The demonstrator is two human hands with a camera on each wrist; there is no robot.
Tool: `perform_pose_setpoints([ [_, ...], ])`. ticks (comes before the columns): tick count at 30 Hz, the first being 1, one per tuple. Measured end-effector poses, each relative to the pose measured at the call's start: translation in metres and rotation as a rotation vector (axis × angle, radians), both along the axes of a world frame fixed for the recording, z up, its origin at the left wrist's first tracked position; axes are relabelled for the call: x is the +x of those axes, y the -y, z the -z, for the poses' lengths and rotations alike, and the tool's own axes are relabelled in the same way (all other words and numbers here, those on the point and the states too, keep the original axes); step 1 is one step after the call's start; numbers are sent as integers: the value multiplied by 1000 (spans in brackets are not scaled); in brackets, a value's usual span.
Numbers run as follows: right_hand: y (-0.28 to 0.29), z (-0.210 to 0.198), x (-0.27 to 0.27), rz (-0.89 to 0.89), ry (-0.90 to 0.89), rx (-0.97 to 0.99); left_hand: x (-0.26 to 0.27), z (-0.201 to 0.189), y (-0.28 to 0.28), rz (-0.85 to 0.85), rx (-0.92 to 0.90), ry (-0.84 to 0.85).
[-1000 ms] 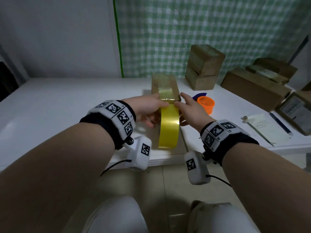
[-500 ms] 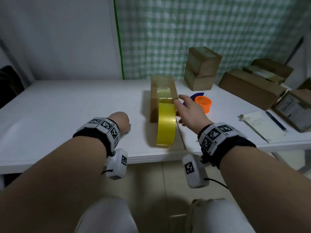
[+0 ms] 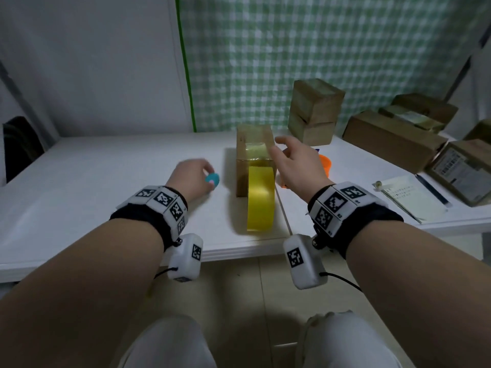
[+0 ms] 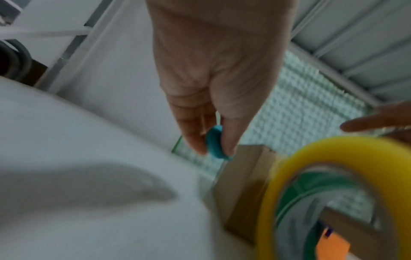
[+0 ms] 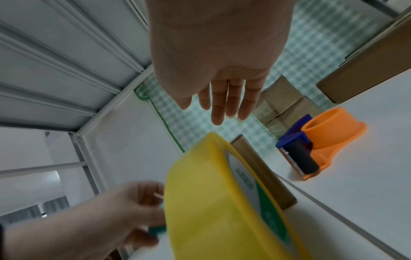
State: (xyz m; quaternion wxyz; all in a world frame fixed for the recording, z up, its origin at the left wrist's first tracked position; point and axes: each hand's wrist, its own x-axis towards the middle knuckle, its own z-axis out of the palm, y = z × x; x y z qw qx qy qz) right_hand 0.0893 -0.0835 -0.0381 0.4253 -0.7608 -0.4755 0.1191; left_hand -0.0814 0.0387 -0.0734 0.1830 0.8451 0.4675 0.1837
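Observation:
A large yellow tape roll (image 3: 261, 199) stands on edge on the white table (image 3: 79, 187), its strip running up onto a brown carton (image 3: 254, 144) just behind it. The roll (image 4: 333, 198) fills the lower right of the left wrist view, and the same roll (image 5: 224, 207) shows in the right wrist view. My left hand (image 3: 192, 176) hovers left of the carton and pinches a small teal round object (image 3: 212, 179) between thumb and fingers; the teal object (image 4: 214, 144) shows in the left wrist view. My right hand (image 3: 292, 160) is raised over the carton's right side, fingers (image 5: 222, 105) straight and spread, holding nothing.
An orange and blue tape dispenser (image 5: 320, 140) lies right of the carton. Two stacked brown boxes (image 3: 314, 110) stand at the back, more cartons (image 3: 390, 139) at the right. A paper sheet (image 3: 414, 197) and pen (image 3: 431, 189) lie near the right front edge. Green checked cloth hangs behind.
My left hand left the tape roll, dropped to the table at the left and now lifts toward the carton with the teal object. My right hand rose off the tape and opened.

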Motion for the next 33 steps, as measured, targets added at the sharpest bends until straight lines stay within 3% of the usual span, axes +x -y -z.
perform_pose_setpoints([
  [2, 0, -10, -1, -32, 10, 20, 9, -24, 5, -2, -91, 317],
  [4, -1, -19, -2, -90, 6, 39, 21, -45, 13, 70, -234, 494],
  [8, -2, -28, -8, -219, -80, 11, 42, -65, 31, 268, -476, 556],
  [13, 2, -33, 8, -181, -212, 30, 53, -60, 39, 229, -629, 708],
  [16, 4, -29, 21, -77, -264, 63, 55, -48, 35, 21, -606, 516],
  [19, 2, -21, 30, -14, -252, 71, 57, -38, 42, -64, -765, 335],
  [26, -6, -11, 32, 14, -109, 17, 65, -30, 53, 19, -1085, 508],
  [33, -24, -7, 22, -79, 69, 35, 40, -35, 37, -90, -1003, 356],
])
